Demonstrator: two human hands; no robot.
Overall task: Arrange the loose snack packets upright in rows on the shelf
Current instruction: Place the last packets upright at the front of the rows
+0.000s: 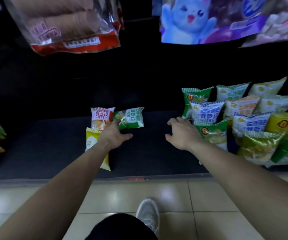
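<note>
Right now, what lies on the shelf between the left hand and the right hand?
Nothing. In the head view, only bare dark shelf shows between the left hand and the right hand.

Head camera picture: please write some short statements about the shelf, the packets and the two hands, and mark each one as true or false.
1. The green packet lies on its side, next to the red packet. True.
2. The right hand grips a packet. False: it holds nothing, and its fingers are spread beside the pile of packets.
3. The left hand reaches to where the red and green packets meet. True.
4. The pile of packets is at the left end of the shelf. False: it is on the right side.
5. A grey shoe stands on the tiled floor in front of the shelf. True.
</note>
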